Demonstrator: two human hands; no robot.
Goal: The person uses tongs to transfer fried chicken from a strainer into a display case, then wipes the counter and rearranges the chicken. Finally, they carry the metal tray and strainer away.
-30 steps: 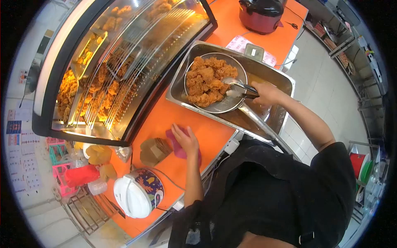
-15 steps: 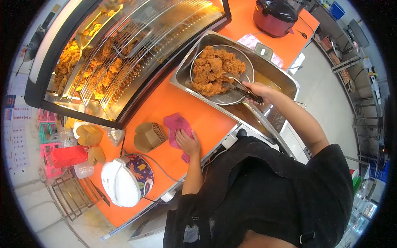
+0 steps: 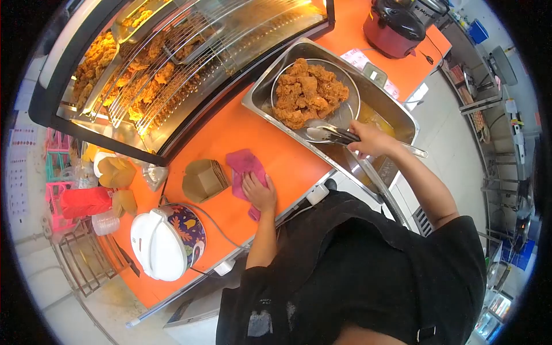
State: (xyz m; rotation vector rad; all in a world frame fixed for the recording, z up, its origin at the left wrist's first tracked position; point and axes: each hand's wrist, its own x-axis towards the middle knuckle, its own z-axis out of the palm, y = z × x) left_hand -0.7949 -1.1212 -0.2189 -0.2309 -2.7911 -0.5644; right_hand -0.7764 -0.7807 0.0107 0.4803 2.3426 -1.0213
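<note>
My right hand (image 3: 372,141) is closed round the handle of metal tongs (image 3: 332,134), whose tips lie beside the lower edge of the fried chicken (image 3: 307,95). No chicken shows between the tips. Several breaded pieces are heaped in a round mesh strainer (image 3: 352,106), which rests over a deep steel tray (image 3: 376,92) with oily liquid in it. My left hand (image 3: 260,194) lies flat with fingers stretched on a crumpled pink cloth (image 3: 244,163) on the orange counter. Just left of the cloth stands a stack of brown paper food boxes (image 3: 201,183).
A lit glass display warmer (image 3: 190,115) with fried food stands along the counter's far side. A white-lidded rice cooker (image 3: 158,244) sits near left, its cable crossing the counter. A dark red cooker (image 3: 394,31) stands beyond the tray. A long metal handle (image 3: 382,190) juts toward my body.
The tongs have pulled back slightly from the chicken pieces, and my right hand has shifted a little. My left hand stays on the cloth. The whole view has shifted slightly.
</note>
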